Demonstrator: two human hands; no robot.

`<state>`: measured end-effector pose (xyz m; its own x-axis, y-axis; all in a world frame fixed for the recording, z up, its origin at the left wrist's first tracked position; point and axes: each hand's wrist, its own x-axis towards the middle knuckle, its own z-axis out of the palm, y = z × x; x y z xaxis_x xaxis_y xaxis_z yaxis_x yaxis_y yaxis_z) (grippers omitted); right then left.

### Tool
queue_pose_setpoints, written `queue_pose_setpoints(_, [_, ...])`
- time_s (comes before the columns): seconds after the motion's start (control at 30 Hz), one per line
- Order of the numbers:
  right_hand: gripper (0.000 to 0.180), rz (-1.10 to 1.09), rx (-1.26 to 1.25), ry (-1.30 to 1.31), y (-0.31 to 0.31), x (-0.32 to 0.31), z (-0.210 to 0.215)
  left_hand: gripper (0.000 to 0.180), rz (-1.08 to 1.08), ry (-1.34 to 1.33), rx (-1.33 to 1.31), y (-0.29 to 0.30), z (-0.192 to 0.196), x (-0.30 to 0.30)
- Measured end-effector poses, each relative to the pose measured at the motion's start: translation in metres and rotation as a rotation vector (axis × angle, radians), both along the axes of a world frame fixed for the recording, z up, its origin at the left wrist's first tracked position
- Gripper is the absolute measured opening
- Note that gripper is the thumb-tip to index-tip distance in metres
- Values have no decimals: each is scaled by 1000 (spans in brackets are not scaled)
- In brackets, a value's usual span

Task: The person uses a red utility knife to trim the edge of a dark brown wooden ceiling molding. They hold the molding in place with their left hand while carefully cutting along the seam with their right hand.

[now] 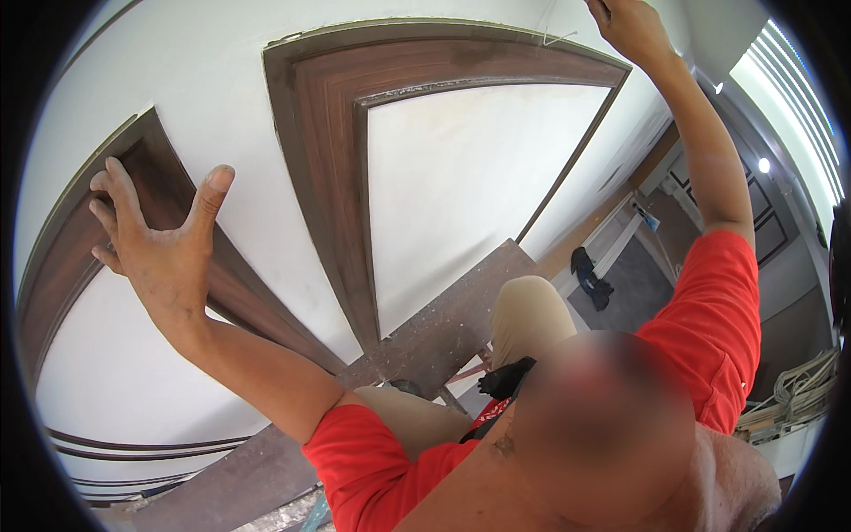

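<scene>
My left hand [168, 257] is raised at the left with its fingers spread and thumb out. Its fingertips overlap the dark brown wooden frame moulding [158, 182] on the white wall; whether they touch it I cannot tell. My right hand [631, 34] reaches high and is partly cut off by the top edge. Its visible fingers look bent together, and what they hold, if anything, is hidden. Close by, a thin wire [560, 38] sticks out of the wall above the larger brown wooden frame [324, 97], which surrounds a white panel [479, 160].
Below me runs a dusty, spattered plank [434, 341] along the wall, with my knee [532, 310] above it. A black item [591, 279] lies lower down at the right, near pale boards. Coiled cable [802, 390] sits at the far right.
</scene>
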<state>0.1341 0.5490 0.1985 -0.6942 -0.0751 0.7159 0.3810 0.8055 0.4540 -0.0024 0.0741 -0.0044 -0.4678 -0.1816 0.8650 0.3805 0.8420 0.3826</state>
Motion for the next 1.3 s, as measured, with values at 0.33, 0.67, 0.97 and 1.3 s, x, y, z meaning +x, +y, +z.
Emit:
queue_pose_setpoints(0.33, [34, 227, 19, -29, -52, -17, 8, 135, 17, 2, 8, 2, -2, -5])
queue_pose_setpoints(0.67, [33, 186, 29, -43, -49, -21, 6, 131, 58, -11, -3, 1, -6, -5])
queue_pose_setpoints(0.97, [31, 82, 61, -8, -28, -13, -1, 132, 21, -15, -4, -2, -3, -1])
queue_pose_setpoints(1.3, [32, 131, 2, -18, -62, -11, 2, 135, 44, -4, -19, 1, -2, -2])
